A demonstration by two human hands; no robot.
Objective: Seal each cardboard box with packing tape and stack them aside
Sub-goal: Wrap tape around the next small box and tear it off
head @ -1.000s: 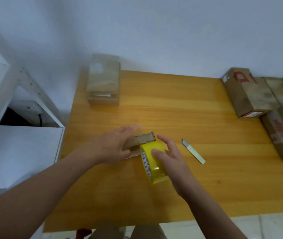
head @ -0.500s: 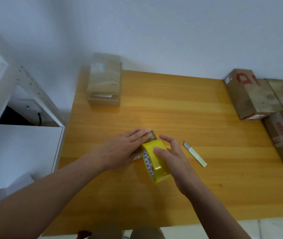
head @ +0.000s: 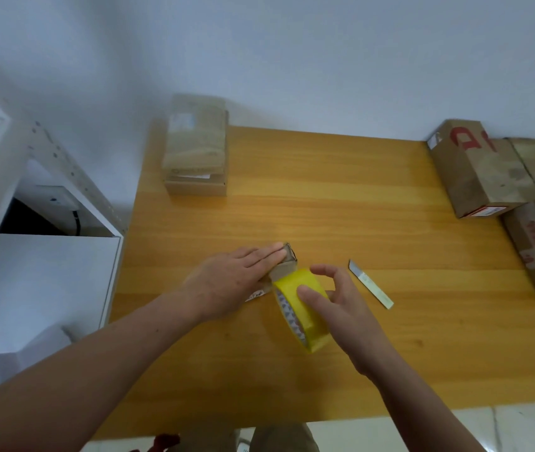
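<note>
Small box (head: 285, 268) near table (head: 325, 197) centre, a little toward the near edge. Long axis runs roughly 7 o'clock to 1 o'clock. Most of it hidden under the left hand (head: 227, 282); only the far end and a strip of the right side show, plus a white label corner at the near end.

Left hand: fingers straight and together, laid flat along the box top, tips reaching its far end. Pressing down, not gripping.

Tape roll (head: 298, 308), yellow, standing on edge, touching or just beside the box's right side, at about 5 o'clock from the box's far end. Right hand (head: 334, 301) has it: thumb on the near face of the band, fingers arched over the far side, loosely curled rather than clamped. Free tape end not visible; cannot tell whether it is stuck to the box yet.

Judgement: the roll needs to travel along the box's long axis, so the right hand is the working one and the left the anchor.

Blade (head: 370, 283) lies at 3 o'clock from the roll, near the right hand. Stacked boxes (head: 196, 151) at the table's 11 o'clock corner; more boxes (head: 478, 171) at 2 o'clock.
</note>
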